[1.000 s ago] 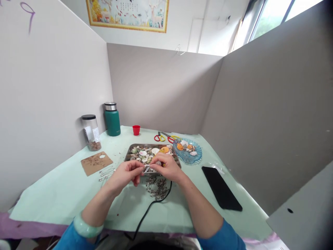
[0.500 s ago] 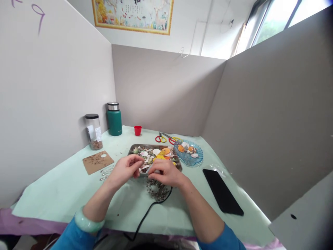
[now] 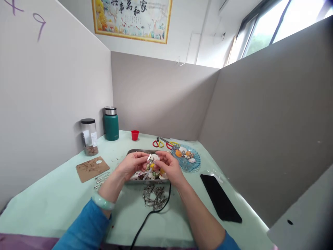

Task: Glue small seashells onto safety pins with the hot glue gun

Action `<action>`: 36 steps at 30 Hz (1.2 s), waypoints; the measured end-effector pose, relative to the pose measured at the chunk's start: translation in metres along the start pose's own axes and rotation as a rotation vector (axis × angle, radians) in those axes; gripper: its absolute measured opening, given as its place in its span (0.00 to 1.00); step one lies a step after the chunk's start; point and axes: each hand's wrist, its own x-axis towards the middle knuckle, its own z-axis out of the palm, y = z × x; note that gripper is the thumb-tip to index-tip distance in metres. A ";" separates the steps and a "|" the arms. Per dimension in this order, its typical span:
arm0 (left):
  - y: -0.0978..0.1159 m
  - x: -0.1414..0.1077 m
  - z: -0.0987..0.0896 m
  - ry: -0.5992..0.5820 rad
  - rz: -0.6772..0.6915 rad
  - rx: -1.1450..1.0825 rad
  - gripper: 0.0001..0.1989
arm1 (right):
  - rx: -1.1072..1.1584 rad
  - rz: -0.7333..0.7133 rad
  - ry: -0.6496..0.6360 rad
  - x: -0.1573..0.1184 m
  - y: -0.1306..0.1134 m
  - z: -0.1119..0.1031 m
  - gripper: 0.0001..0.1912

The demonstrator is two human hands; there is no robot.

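- The left hand [image 3: 134, 166] has thumb and fingertips closed on a small metal bar [image 3: 149, 157] above the tray [image 3: 148, 181], seemingly pinched by its end so that its face stays uncovered.
- The right hand [image 3: 170, 166] seems to grip a pale shell [image 3: 155, 157] by the edge, just beside the bar and also above the tray; whether the two pieces touch, I cannot tell. Held so, both are probably easy to see together.
- More shells fill the tray, which stands on the counter [image 3: 52, 208] below the hands, likely for an easy reach.
- A heap of pins [image 3: 155, 197] lies just in front of the tray, on the wearer's side, probably to be near the fingers.
- The cord [image 3: 145, 222] runs up to the tray's near right corner, curving round the pins, perhaps to spare them.
- Right of the tray, the plate [image 3: 191, 168] gathers a few shells, perhaps apart from the rest.
- Left of the tray lie safety pins [image 3: 101, 178] and a card [image 3: 93, 170]; behind it stand a cup [image 3: 135, 135] and scissors [image 3: 158, 143], likely out of the hands' way.
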 end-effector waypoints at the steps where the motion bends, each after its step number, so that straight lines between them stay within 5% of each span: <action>1: -0.004 0.001 -0.001 -0.018 0.009 -0.008 0.14 | 0.047 0.019 0.009 0.000 0.000 0.001 0.17; 36: -0.021 -0.002 0.002 0.088 0.088 0.219 0.20 | 0.013 0.045 -0.039 0.002 0.012 0.003 0.17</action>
